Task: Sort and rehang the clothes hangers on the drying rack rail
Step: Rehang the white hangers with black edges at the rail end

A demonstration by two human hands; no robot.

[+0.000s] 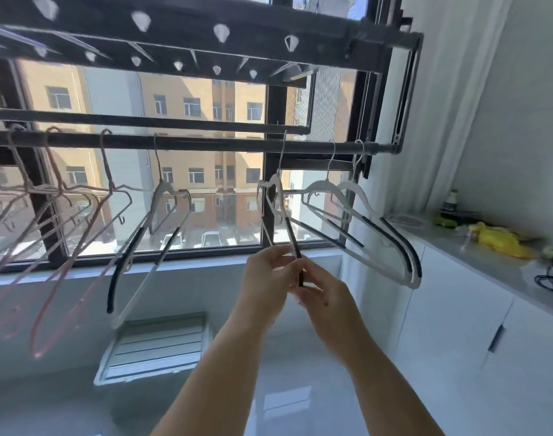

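Observation:
A dark drying rack rail [205, 145] runs across the window. Several pink wire hangers [64, 221] hang at its left. A white hanger with black grip strips [161, 215] hangs near the middle, and two more white hangers [363, 215] hang at the right end. Between them a white hanger [276, 196] hangs by its hook, turned edge-on. My left hand [265, 278] and my right hand [322, 289] meet below it, both pinching its lower black-striped end.
An upper rack frame [205, 29] with white clips spans overhead. A white cabinet with a grey counter [476, 262] stands at the right, carrying a yellow cloth [501, 240], a bottle [451, 199] and a black cable. A white curtain [442, 105] hangs by the window.

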